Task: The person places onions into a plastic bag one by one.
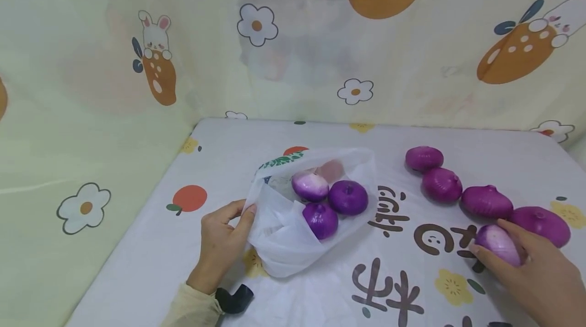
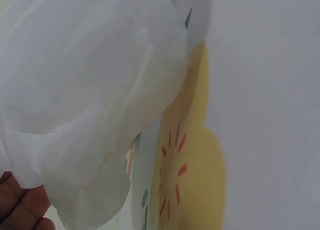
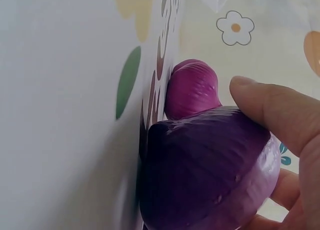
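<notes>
With thumb and fingers, my left hand (image 1: 225, 238) pinches the left edge of a thin white plastic bag (image 1: 286, 250). In the left wrist view the bag (image 2: 85, 99) hangs in front of the fingertips. Its mouth faces up, and three purple onions show inside, a paler one (image 1: 310, 186) and two darker ones (image 1: 349, 198) (image 1: 320, 220). At the right, my right hand (image 1: 540, 271) grips a purple and white onion (image 1: 498, 244) between thumb and fingers, low over the tablecloth. Seen from the right wrist, this onion (image 3: 210, 170) fills the grasp.
Several purple onions lie in a slanting row at the right: one at the back (image 1: 424, 158), then another (image 1: 441, 185), a third (image 1: 487, 202), and one beside the right hand (image 1: 540, 225). A printed white cloth (image 1: 151, 271) covers the table; a patterned curtain (image 1: 297, 62) hangs behind.
</notes>
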Demonstrator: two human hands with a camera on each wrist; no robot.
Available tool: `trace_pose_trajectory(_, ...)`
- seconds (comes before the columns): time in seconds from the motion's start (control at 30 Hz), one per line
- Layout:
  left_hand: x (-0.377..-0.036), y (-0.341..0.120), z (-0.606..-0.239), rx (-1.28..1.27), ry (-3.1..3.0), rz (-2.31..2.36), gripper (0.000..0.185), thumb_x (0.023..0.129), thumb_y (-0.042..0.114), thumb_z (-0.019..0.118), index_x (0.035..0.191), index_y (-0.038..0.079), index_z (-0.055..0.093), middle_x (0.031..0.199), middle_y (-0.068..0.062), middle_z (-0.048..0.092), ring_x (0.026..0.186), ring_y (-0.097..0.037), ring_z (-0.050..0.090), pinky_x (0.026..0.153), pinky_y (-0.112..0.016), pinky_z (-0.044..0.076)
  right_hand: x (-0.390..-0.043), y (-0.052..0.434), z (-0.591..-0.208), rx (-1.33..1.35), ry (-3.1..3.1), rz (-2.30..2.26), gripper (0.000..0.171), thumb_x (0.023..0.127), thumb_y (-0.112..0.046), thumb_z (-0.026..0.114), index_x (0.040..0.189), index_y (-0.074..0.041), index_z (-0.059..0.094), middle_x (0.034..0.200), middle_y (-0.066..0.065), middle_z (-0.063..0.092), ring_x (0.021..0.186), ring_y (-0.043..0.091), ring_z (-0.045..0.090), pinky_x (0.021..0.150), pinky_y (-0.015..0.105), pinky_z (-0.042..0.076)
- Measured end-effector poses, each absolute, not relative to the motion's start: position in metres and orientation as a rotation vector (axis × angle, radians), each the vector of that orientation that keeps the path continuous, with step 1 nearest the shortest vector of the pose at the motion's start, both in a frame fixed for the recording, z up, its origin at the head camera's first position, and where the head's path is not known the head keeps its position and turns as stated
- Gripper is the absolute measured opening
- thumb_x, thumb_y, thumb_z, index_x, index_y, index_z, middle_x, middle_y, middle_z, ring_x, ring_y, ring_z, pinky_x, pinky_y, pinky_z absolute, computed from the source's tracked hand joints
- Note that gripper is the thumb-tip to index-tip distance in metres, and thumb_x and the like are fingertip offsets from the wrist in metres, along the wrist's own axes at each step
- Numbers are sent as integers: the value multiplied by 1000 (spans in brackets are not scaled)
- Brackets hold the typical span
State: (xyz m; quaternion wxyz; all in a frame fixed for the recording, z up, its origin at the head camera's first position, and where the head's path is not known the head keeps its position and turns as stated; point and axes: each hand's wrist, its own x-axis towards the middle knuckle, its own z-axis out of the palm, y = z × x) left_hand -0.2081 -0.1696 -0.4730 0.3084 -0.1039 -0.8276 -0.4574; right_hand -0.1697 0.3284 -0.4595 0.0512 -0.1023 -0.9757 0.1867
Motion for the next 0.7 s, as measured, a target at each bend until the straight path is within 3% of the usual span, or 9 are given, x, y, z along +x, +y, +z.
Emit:
trace_pose_trajectory(0.4,-208,-169,-472,-280,-2174,-1197,8,88,2,79,94,6,83,90,-1,80,80,-14,75,72,-33,61,-168,331,-464,-246,-2988,632,95,92,-49,77,153,11,36,131,47,51,100,59,57,77,72,46)
trace_pose_trajectory(0.7,-207,-169,-471,-300,-2175,-1184,9,87,0,79,95,4,82,90,-2,80,81,-16,77,74,-23,59,-167,323,-456,-250,-2968,628,92,93,-45,77,153,11,36,132,47,49,104,60,54,80,74,45)
